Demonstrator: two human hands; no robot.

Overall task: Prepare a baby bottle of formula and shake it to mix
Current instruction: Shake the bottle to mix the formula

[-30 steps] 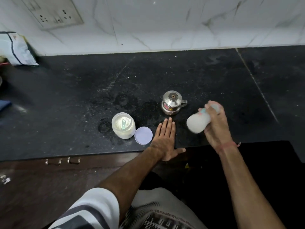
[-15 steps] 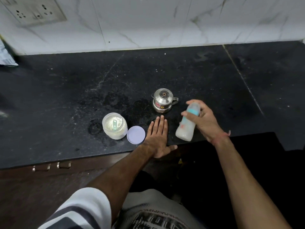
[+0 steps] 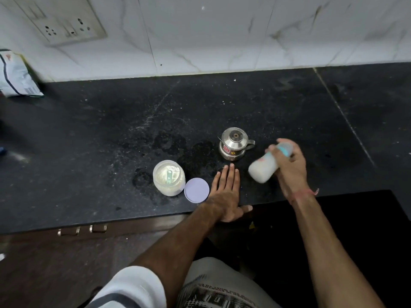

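Note:
My right hand (image 3: 289,167) grips a baby bottle (image 3: 263,170) full of white liquid, tilted with its base toward the lower left and its teal-collared top inside my fingers; the bottle is blurred. My left hand (image 3: 225,192) rests flat on the black counter (image 3: 111,130), fingers straight and together, holding nothing. An open jar of white formula powder (image 3: 169,180) with a pale green scoop inside stands left of that hand. Its round lilac lid (image 3: 196,190) lies flat between the jar and my left hand.
A small steel pot with lid, spout and handle (image 3: 234,143) stands just behind my hands. A white packet (image 3: 16,76) leans at the far left by the wall. A wall socket panel (image 3: 64,21) sits upper left. The counter's front edge runs just below my left hand.
The bottle swung from tilted to nearly upright and is tilted again, base to the lower left. My left hand stayed flat on the counter.

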